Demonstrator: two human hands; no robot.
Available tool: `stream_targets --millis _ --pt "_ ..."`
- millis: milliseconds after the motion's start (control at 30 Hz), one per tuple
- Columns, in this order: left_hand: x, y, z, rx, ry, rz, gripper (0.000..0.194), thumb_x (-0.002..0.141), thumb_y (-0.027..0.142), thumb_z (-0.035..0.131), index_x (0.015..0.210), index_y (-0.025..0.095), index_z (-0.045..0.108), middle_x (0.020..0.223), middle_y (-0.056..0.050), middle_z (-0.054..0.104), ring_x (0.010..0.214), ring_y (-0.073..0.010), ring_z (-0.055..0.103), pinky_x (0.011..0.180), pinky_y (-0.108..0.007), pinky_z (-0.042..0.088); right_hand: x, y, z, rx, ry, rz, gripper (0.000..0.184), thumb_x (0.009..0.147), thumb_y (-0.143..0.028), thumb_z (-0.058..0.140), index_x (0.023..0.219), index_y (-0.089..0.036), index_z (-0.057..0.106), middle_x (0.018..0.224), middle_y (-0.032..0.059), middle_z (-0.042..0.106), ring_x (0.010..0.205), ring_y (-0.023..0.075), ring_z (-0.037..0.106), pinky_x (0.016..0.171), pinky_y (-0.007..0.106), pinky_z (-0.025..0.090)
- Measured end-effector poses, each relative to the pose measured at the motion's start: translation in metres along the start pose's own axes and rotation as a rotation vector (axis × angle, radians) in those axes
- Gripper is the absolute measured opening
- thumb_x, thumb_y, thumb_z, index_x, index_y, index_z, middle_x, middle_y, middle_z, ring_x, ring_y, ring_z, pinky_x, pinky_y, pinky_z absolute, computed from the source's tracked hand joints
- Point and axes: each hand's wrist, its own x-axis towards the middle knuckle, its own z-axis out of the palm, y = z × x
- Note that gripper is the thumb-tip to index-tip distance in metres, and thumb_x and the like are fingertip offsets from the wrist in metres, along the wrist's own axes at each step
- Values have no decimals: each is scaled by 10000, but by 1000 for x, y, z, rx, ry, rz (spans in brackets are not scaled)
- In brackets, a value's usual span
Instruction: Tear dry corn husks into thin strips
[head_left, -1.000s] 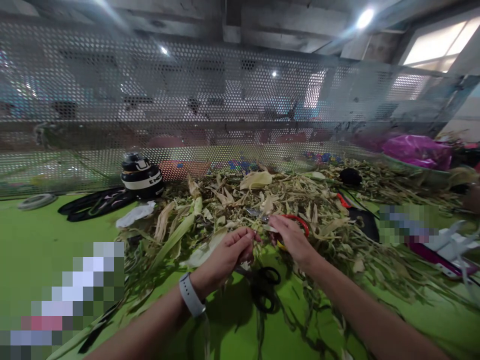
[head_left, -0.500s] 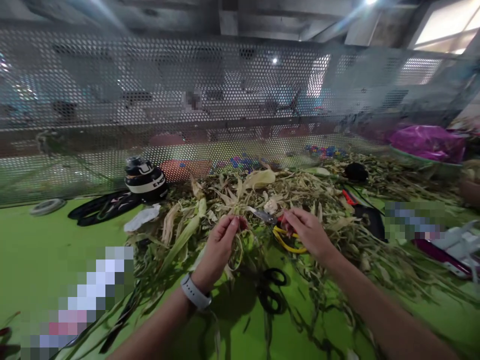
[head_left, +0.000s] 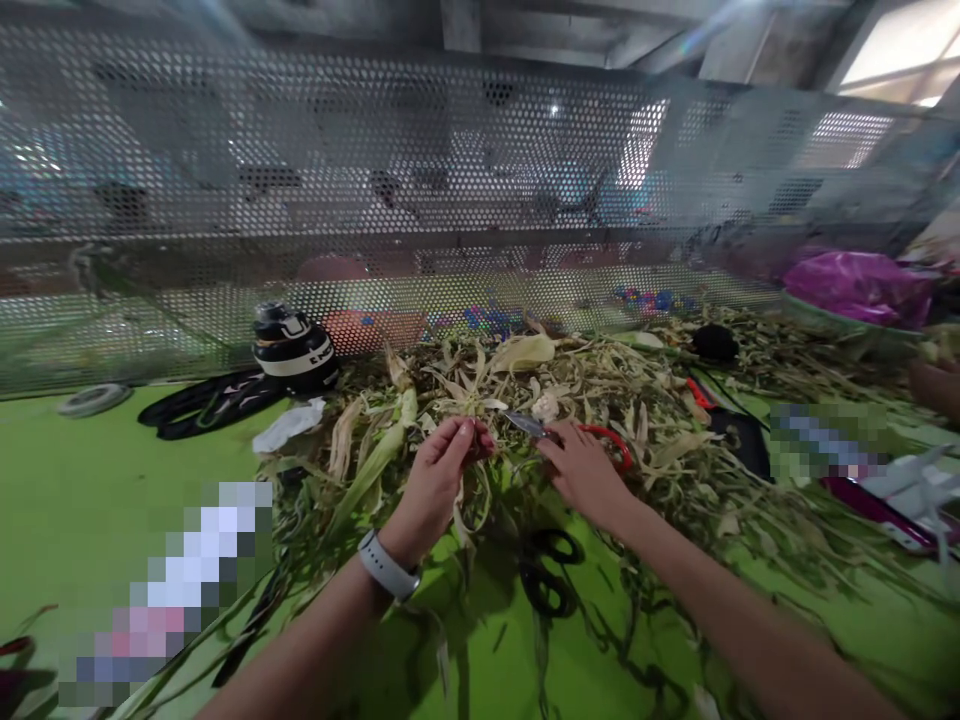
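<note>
My left hand (head_left: 444,462), with a pale watch on its wrist, is closed in a pinch on a piece of dried corn husk (head_left: 471,488) that hangs below the fingers. Just right of it, my right hand (head_left: 589,472) is palm down around a pair of scissors (head_left: 526,425). The grey blades point left toward the left fingertips, and a red handle loop shows past the knuckles; the rest is under the hand. A second pair of scissors, with black handles (head_left: 551,572), lies on the green table between my forearms.
A heap of dry husks (head_left: 600,375) spreads behind the hands, with a pale husk (head_left: 521,353) on it. Left are a black bottle (head_left: 294,355), a roll of tape (head_left: 94,400) and crumpled white paper (head_left: 289,425). A perforated metal screen (head_left: 420,140) stands behind; a purple bag (head_left: 859,288) sits right.
My right hand has turned palm down and moved slightly left. The scissors have turned with it: a red loop now shows where a yellow one did. My left hand keeps its pinch.
</note>
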Motion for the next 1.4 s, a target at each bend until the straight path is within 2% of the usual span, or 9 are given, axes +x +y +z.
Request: stream_targets --millis 100,200,367,500,600,867,1000,1133,1400 --pt "0 1 0 -12 -27 -14 182 712 333 630 749 157 602 704 3 602 668 -105 554 698 -229 446 4 0 8 -46 -36 21 220 743 -125 550 946 -159 627 1184 151 513 1133 308 402 930 455 306" --pt "0 0 -1 -23 -42 -31 173 730 338 613 756 167 601 716 7 598 678 -106 550 706 -233 438 8 0 1 158 -1 54 111 758 -118 513 790 -150 614 1077 135 570 1077 278 453 905 421 340" --pt "0 1 -3 -5 -148 -106 149 745 314 605 721 167 617 798 -1 594 779 -101 521 764 -198 390 13 -4 -24 545 -28 102 123 818 -266 479 793 -169 551 788 37 595 747 162 550 681 277 439" --pt "-5 3 -2 -34 -328 -272 131 715 282 645 703 154 623 769 -5 581 762 -96 513 757 -196 383 20 -12 -35 792 -77 91 116 790 -285 516 798 -172 539 715 -2 566 667 127 523 635 245 429" --pt "-6 4 -3 -49 -372 -295 132 739 283 623 722 152 626 809 -19 594 807 -113 530 818 -236 387 23 -17 -41 895 -63 150 149 784 -309 515 848 -175 537 720 1 559 617 117 522 583 239 441" --pt "0 19 -11 -178 -305 -226 97 741 222 621 694 138 625 755 -24 606 750 -105 558 829 -247 430 11 11 -56 873 109 347 251 768 -382 519 911 -176 524 651 -24 527 489 95 475 482 230 409" --pt "0 26 -12 -162 -341 -317 126 753 244 608 690 136 619 748 -42 615 736 -125 571 826 -299 458 -3 27 -53 884 57 379 277 744 -417 535 870 -171 537 656 -8 554 509 108 492 508 252 426" --pt "1 28 -14 -212 -358 -369 115 771 230 588 710 136 615 719 -41 610 695 -128 567 846 -377 466 -13 38 -50 905 104 437 319 720 -453 554 862 -167 545 587 -20 528 496 114 485 501 255 420" --pt "3 22 -19 -75 -382 -447 100 735 218 635 707 123 629 745 -39 608 719 -118 571 816 -300 463 -21 53 -55 896 271 534 362 657 -480 603 827 -163 565 583 -5 528 497 123 468 480 260 403"
